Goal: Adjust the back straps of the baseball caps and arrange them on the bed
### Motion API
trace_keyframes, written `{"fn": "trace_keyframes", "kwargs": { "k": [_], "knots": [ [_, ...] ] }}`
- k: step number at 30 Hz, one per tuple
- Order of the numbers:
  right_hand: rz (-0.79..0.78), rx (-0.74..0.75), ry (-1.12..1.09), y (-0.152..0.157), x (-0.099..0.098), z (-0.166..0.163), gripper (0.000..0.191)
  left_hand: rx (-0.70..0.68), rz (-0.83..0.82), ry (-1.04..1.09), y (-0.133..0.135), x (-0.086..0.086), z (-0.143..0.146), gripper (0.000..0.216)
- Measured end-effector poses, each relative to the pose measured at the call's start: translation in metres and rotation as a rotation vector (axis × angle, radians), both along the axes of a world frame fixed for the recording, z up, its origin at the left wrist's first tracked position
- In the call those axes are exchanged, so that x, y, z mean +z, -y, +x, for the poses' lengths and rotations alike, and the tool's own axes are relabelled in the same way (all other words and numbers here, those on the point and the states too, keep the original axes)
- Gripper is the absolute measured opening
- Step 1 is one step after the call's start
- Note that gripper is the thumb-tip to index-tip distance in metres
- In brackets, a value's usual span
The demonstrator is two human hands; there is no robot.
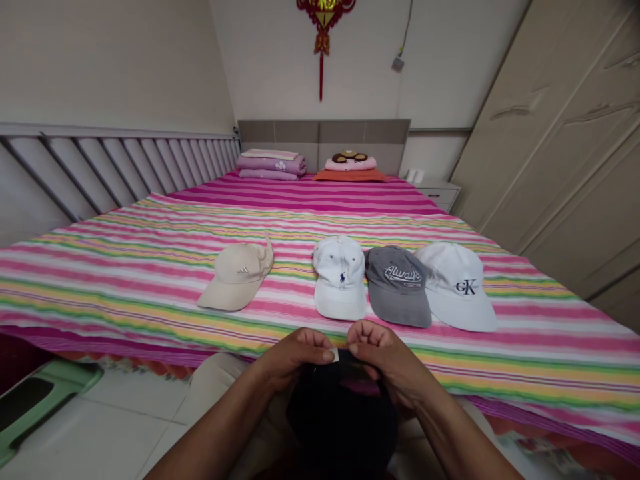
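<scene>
Both my hands pinch the edge of a black cap held low over my lap. Thumb and fingers of my left hand close on the left part of that edge, where a small white label shows by the thumb. My right hand grips the cap's right part, fingers curled. Beyond them on the bed lie a beige cap at left, a white cap with a small dark emblem, a grey cap with white lettering and a white CK cap. The black cap's lower part is too dark to make out.
A striped sheet covers the bed. Folded bedding and a pink pillow lie by the headboard. White railings stand left, a wardrobe right. A green stool is on the floor at lower left.
</scene>
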State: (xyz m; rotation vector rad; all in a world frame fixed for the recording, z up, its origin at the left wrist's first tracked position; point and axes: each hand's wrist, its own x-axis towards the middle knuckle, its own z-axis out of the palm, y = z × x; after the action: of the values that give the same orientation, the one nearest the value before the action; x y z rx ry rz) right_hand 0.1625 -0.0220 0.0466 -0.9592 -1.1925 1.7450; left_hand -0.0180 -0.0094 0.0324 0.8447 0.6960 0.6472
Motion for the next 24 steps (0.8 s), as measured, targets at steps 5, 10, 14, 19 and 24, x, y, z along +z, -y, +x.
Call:
{"fn": "trace_keyframes", "kwargs": {
  "k": [5,10,14,19,24],
  "knots": [
    [-0.123,0.228,-0.057,-0.003,-0.014,0.014,0.041,0.085,0.012,0.154,-0.004,0.001,-0.009,0.017],
    [-0.183,0.17,-0.238,-0.007,-0.025,0.022,0.033,0.069,0.023,0.185,-0.014,0.007,-0.021,0.016],
    [-0.153,0.03,-0.364,-0.009,-0.012,0.02,0.031,0.006,0.036,0.199,-0.02,0.004,-0.03,0.029],
    [-0.17,-0.104,-0.355,-0.01,0.0,0.016,0.028,-0.078,-0.006,0.223,-0.017,-0.006,-0.03,0.03],
    [-0.192,-0.01,-0.31,-0.016,0.001,0.028,0.026,0.045,0.008,0.411,-0.017,0.005,-0.021,0.023]
  ]
}}
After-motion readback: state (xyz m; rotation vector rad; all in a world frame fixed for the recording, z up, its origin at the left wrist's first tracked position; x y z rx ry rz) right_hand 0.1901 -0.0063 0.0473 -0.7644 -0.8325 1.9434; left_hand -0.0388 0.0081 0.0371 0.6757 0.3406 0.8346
